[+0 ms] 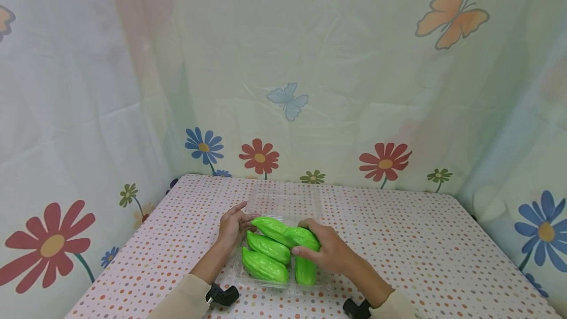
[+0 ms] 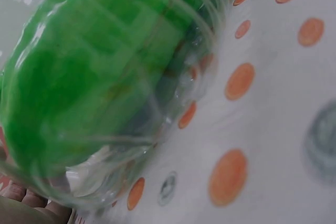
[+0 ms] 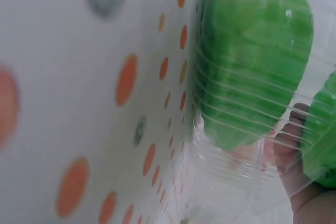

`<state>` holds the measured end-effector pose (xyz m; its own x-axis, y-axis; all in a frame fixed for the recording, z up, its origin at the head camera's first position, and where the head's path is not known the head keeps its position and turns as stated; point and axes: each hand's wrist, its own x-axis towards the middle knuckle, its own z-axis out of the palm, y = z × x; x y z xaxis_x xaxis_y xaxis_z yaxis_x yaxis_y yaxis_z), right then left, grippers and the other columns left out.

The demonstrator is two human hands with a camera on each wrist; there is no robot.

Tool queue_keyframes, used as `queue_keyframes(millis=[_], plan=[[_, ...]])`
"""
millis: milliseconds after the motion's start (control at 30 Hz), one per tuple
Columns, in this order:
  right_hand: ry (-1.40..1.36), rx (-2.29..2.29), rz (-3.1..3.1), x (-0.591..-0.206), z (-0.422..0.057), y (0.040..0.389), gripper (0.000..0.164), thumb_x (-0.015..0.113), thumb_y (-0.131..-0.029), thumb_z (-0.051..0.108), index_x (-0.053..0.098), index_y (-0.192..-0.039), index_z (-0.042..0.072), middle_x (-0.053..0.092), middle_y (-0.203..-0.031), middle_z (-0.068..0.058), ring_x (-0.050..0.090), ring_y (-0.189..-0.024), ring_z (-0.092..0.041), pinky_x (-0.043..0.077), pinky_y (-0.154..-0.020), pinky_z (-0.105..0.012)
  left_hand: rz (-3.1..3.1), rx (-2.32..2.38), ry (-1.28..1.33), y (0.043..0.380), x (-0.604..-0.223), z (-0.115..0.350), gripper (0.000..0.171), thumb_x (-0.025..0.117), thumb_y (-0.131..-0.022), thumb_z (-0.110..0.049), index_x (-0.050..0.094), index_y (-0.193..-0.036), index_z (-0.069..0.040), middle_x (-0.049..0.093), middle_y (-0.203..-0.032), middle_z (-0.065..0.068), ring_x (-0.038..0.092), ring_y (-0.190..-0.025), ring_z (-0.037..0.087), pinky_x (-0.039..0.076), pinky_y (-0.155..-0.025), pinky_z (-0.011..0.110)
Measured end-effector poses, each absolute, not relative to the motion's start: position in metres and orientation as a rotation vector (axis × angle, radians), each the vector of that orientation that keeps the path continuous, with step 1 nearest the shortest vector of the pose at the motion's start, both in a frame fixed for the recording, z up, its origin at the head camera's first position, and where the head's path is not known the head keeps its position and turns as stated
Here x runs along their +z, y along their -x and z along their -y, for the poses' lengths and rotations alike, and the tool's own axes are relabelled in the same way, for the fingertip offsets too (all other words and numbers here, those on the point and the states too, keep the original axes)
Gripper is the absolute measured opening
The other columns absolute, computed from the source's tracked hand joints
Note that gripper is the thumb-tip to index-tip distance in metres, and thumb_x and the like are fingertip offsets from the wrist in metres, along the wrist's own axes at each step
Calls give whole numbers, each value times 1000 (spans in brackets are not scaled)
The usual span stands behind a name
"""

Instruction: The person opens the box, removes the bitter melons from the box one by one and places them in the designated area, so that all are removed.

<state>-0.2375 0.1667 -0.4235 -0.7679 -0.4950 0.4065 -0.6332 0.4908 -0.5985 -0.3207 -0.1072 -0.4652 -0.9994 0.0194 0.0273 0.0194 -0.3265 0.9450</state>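
My right hand (image 1: pixel 328 247) grips one green gourd (image 1: pixel 302 237) over the upright-lying right gourd (image 1: pixel 305 271) in the clear container (image 3: pixel 226 163); three gourds (image 1: pixel 267 247) fill its left. My left hand (image 1: pixel 232 226), fingers extended, steadies nothing visibly clenched, beside the container's left edge.

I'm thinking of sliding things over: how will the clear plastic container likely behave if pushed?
The clear plastic container probably flexes where pressed, since its ribbed, see-through walls look thin. It seems unlikely to tip: it sits low, with green pieces lying inside. The lid, opened out behind, might flap or drag.
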Motion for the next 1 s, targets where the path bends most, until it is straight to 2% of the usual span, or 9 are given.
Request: queue_keyframes(millis=[133, 333, 467, 733, 1000], plan=[[-1032, 1127, 2531, -424, -163, 237, 38, 71, -95, 32, 56, -128, 20, 61, -99, 9, 55, -76, -5, 51, -63, -26, -1817, 2565, -22, 320, -464, 106, 62, 40, -90, 6, 35, -152, 7, 70, -110, 33, 70, -64, 10, 57, -66, 32], [-1103, 1094, 2458, -428, -163, 237, 39, 65, -98, 28, 55, -134, 17, 63, -109, 7, 57, -82, -5, 51, -68, -26, -1818, 2570, -7, 320, -463, 106, 61, 40, -90, 6, 37, -151, 7, 70, -110, 32, 70, -64, 10, 57, -66, 31], [-1086, 1096, 2464, -427, -163, 237, 39, 62, -98, 25, 53, -136, 18, 62, -111, 6, 57, -85, -5, 51, -70, -27, -1821, 2568, -10, 320, -464, 106, 62, 40, -90, 6, 36, -151, 8, 70, -110, 33, 71, -65, 11, 58, -65, 30], [-1036, 1119, 2529, -423, -156, 234, 44, 56, -104, 31, 47, -144, 17, 60, -118, 7, 58, -93, -7, 52, -78, -30, -1814, 2565, -1, 319, -465, 107, 62, 40, -89, 7, 37, -151, 8, 70, -109, 34, 72, -65, 13, 58, -65, 32], [-989, 992, 2480, -424, -151, 238, 50, 52, -106, 29, 42, -152, 14, 61, -128, 1, 59, -96, -6, 54, -82, -34, -1825, 2548, -41, 321, -464, 107, 62, 40, -89, 5, 37, -151, 8, 69, -111, 33, 73, -69, 13, 58, -67, 31]])
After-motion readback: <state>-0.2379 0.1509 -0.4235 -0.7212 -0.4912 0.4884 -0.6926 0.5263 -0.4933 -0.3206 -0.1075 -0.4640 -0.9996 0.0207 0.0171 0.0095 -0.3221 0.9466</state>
